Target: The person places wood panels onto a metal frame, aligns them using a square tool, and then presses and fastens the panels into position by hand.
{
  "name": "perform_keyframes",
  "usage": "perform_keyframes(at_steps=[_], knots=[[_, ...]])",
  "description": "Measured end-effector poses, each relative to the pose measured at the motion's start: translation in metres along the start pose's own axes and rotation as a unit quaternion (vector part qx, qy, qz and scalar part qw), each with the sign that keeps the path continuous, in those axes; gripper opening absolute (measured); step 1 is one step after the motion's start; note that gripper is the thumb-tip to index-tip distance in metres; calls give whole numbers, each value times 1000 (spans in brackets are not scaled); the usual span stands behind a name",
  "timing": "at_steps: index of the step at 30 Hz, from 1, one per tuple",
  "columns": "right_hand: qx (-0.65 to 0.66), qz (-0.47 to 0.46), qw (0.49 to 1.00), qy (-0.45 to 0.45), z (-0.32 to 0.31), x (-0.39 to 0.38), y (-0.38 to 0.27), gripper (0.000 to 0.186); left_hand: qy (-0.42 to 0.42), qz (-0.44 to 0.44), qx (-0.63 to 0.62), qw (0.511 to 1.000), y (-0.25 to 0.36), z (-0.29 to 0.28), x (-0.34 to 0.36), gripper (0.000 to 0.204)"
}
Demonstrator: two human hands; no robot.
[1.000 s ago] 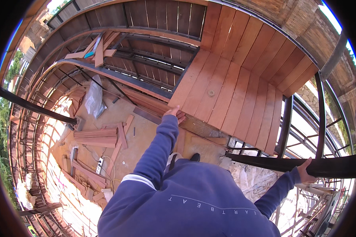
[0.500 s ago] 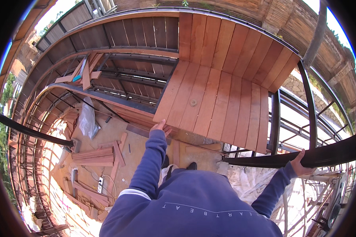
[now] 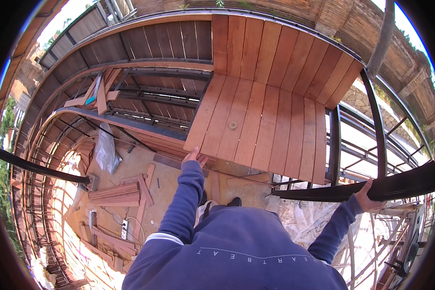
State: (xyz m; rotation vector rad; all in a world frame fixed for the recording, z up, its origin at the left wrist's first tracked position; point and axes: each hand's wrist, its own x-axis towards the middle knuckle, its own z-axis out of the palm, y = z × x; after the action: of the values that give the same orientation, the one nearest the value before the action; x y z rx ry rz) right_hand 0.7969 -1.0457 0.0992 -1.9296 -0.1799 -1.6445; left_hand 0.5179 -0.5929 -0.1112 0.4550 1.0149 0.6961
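Observation:
At the front left corner of a reddish wooden plank bench, my left hand touches the edge, its thumb and fingers apart. A small round tan disc, perhaps a tape roll, lies on the bench seat. Over on the right, my right hand is closed around a curved black metal beam. Part of that hand is hidden by the beam.
Bare black framing continues left of the planks, with loose boards on it. Stacked wood strips, a plastic bag and a white power strip lie on the floor. Open metal framing stands to the right.
The view has shifted slightly, so the bench appears a little farther left. Both hands stay at about the same places, the left at the bench edge and the right on the beam.

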Motion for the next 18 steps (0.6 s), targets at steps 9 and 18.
perform_keyframes(at_steps=[9, 18], knots=[[-13, 28, 1000, 1, -2, -2, -7, 71, 24, -21, -29, 999, -2, 6, -2, 33], [6, 35, 999, -13, 1, -6, 7, 76, 23, -12, -44, 999, -5, 6, -1, 31]])
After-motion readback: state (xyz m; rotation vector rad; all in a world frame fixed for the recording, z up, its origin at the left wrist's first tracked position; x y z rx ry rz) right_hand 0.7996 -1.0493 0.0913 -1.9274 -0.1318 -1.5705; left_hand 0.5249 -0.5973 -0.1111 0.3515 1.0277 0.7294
